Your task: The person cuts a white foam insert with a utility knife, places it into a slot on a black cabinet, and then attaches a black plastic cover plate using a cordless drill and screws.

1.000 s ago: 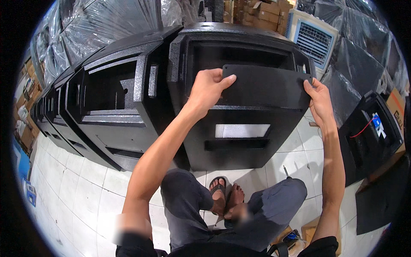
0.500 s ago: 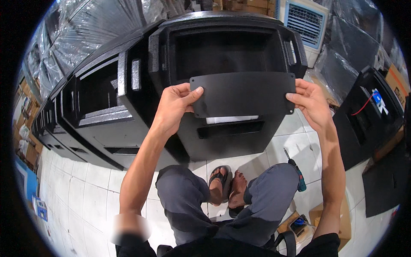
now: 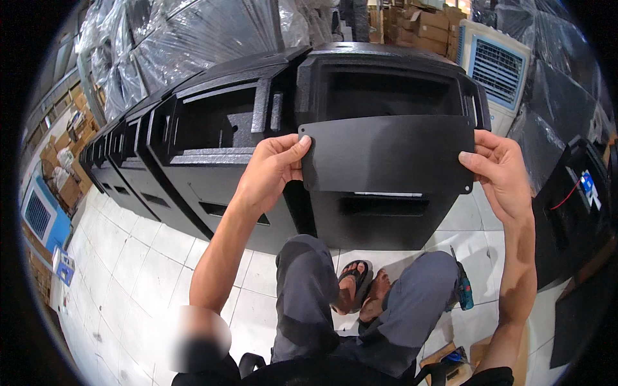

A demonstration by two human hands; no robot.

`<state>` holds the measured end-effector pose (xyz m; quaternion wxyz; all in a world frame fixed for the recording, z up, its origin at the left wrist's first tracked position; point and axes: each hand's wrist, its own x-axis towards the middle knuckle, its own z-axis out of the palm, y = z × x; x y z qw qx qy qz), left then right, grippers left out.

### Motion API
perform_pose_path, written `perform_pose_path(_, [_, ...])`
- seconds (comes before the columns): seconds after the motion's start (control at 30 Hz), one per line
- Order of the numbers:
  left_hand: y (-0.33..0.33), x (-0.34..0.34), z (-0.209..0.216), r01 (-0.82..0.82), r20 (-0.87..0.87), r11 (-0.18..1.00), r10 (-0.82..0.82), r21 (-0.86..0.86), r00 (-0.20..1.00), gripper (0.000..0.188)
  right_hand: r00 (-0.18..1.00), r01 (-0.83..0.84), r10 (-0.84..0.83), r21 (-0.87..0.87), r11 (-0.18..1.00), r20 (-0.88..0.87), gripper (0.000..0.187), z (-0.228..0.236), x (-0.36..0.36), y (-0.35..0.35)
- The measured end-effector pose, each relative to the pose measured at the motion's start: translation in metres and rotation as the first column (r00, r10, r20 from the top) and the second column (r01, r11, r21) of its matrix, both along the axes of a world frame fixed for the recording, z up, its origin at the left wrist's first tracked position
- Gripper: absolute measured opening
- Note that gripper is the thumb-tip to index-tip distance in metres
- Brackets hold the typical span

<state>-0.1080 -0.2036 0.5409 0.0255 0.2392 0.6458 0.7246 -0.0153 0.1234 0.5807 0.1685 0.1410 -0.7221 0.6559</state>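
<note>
While a slightly grainy black coating covers the angular cabinet [image 3: 367, 237] and its deep, four-sided recess [image 3: 393, 90], the panel [image 3: 386, 154] in front is flat, thin and smooth. Matte black, it is a wide rectangle with rounded corners and small holes near them; a soft change of shade crosses its face. It hangs before the cabinet, its left end pinched between the left hand's [image 3: 273, 168] thumb and fingers, its right end likewise in the right hand [image 3: 503, 172]. The panel hides the fingertips behind it and the recess's lower edge, leaving only a sliver of a pale patch [image 3: 387, 193] below. The recess's interior is too dark to make out.
</note>
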Motion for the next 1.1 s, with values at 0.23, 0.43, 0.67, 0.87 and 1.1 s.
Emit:
perform_pose_path(0.23, [-0.022,0.031,0.012,0.124,0.067,0.990,-0.128,0.065,0.990,0.027,0.999,-0.049,0.048,0.015,0.999,0.023,0.022,0.022,0.026,-0.014])
perform_pose_path(0.43, [-0.036,0.043,0.020,0.087,0.039,0.995,-0.089,0.045,0.995,0.028,0.997,-0.057,0.059,0.042,0.997,-0.054,0.018,0.036,0.042,-0.029])
perform_pose_path(0.67, [-0.049,0.068,0.028,0.050,0.039,0.999,-0.050,-0.007,0.998,0.031,0.994,-0.065,0.074,0.106,0.992,-0.084,0.023,0.043,0.066,-0.048])
perform_pose_path(0.87, [-0.052,0.080,0.036,0.006,0.008,0.999,-0.006,-0.052,1.000,0.032,0.994,-0.058,0.064,0.063,0.996,-0.090,0.026,0.042,0.081,-0.054])
perform_pose_path(1.1, [-0.054,0.085,0.015,-0.376,-0.549,0.926,0.296,-0.036,0.781,0.023,0.668,0.488,0.064,0.501,0.715,-0.742,0.015,0.019,0.084,-0.043])
